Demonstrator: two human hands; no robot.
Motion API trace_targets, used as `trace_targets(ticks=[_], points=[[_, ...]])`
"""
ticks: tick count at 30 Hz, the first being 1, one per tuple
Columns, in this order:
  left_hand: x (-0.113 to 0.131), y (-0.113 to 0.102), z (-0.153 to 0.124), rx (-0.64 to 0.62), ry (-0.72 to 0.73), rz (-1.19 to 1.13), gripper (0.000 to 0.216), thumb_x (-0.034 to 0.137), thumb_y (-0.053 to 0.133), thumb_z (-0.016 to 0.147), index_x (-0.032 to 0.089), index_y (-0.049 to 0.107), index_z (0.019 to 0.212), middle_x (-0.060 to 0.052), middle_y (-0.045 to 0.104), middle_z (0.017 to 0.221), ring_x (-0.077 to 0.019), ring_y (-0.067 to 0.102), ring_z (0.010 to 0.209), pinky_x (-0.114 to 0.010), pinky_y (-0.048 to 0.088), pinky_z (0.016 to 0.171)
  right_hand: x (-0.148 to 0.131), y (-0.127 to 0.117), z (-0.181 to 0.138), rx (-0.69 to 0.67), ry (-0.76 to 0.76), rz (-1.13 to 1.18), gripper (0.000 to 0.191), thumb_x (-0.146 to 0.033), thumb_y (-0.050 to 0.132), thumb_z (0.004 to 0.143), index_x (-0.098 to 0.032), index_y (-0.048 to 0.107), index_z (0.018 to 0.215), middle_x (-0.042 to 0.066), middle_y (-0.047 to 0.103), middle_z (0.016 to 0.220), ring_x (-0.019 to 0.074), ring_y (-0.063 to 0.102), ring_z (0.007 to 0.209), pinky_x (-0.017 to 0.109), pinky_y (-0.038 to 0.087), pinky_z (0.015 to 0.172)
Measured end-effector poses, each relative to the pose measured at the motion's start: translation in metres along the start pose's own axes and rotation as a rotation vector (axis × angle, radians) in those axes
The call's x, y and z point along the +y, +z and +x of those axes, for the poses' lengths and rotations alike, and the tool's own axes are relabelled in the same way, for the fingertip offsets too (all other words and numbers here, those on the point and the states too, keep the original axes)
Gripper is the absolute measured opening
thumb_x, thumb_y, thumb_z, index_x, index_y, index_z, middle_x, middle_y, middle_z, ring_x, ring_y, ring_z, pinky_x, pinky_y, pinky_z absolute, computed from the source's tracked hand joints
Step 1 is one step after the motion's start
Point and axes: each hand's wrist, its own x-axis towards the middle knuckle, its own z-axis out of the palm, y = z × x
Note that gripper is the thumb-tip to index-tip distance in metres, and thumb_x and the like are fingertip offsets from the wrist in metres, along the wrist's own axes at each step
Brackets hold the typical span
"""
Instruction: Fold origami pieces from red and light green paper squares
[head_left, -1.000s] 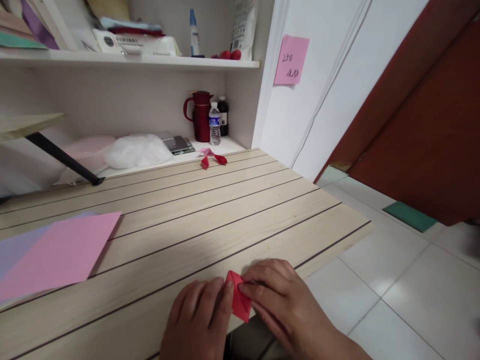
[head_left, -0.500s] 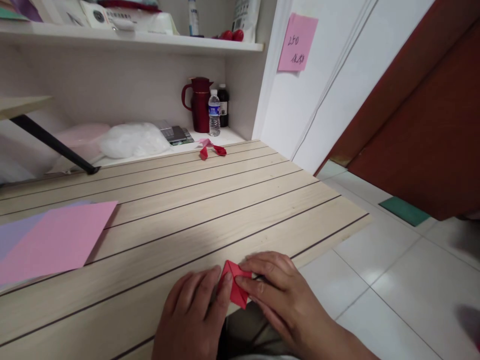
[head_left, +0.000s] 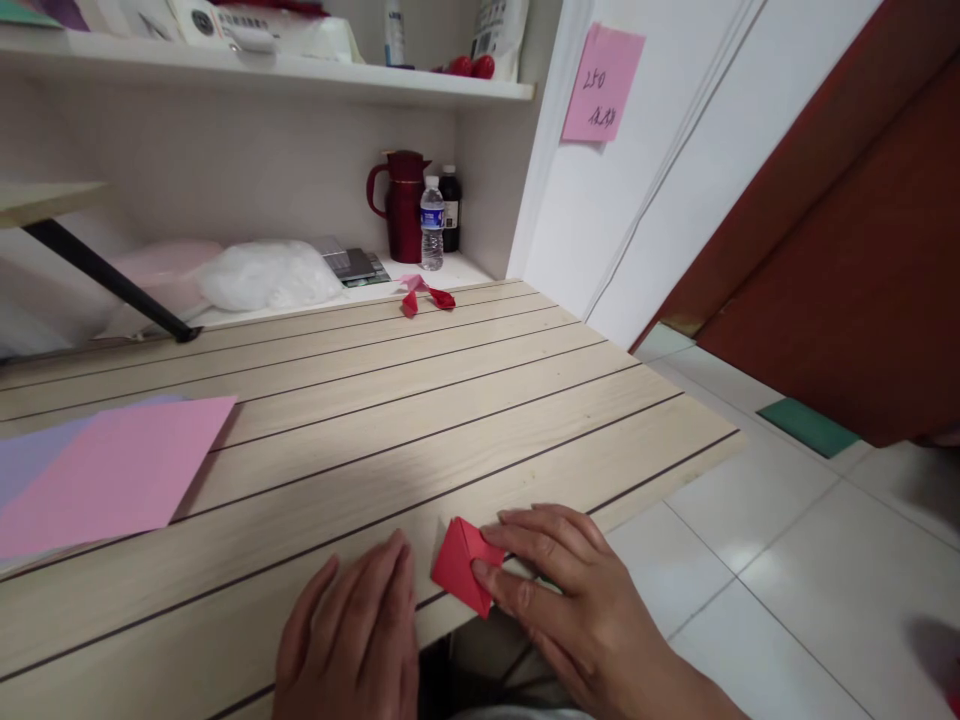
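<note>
A small folded piece of red paper [head_left: 461, 568] lies at the table's front edge, with a crease running down it. My right hand [head_left: 570, 580] grips its right side, thumb and fingertips pressing on it. To its left, my left hand [head_left: 349, 630] rests apart from the paper, fingers stretched out over the table [head_left: 360, 460] and holding nothing. The underside of the paper and the right fingers' far tips are partly hidden.
Pink and lilac sheets [head_left: 127, 470] lie at the left. Small red folded pieces [head_left: 442, 298] sit at the back. Behind stand a dark red jug [head_left: 405, 205], a water bottle [head_left: 432, 225] and a dark bottle [head_left: 450, 210]. A black leg [head_left: 112, 280] slants at the left.
My left hand has let go of the red paper and moved left, uncovering its left corner. My right hand still grips the right side.
</note>
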Motion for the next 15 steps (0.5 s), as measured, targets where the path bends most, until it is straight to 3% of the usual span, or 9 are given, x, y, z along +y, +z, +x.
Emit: trace_targets(ticks=[4,9,15], points=[[0.011,-0.005,0.005,0.117,-0.139,-0.041,0.054,0.001,0.049,0.082,0.008,0.054,0.135,-0.012,0.069,0.126,-0.0177,0.058,0.122,-0.039,0.029,0.117,-0.001,-0.001,0.001,0.001,-0.012,-0.033,0.037,-0.012,0.053,0.089,-0.023,0.063,0.123,0.010,0.068,0.123,0.0287,0.059,0.116,0.050,0.047,0.094],[0.024,0.005,0.012,0.071,-0.092,-0.093,0.043,0.007,0.039,0.091,0.020,0.063,0.125,0.001,0.069,0.128,-0.0141,0.061,0.118,-0.044,0.015,0.123,0.000,0.001,0.002,0.003,-0.058,-0.069,0.031,-0.012,0.054,0.088,-0.020,0.065,0.116,0.011,0.069,0.121,0.0283,0.059,0.116,0.049,0.047,0.094],[0.025,0.014,0.012,0.052,-0.053,-0.080,0.040,0.015,0.035,0.097,0.023,0.065,0.122,0.005,0.066,0.131,-0.0151,0.061,0.119,-0.048,0.011,0.124,0.003,0.003,-0.003,0.013,-0.085,-0.105,0.037,-0.014,0.054,0.089,-0.020,0.061,0.125,0.010,0.068,0.124,0.0274,0.057,0.120,0.049,0.046,0.099]])
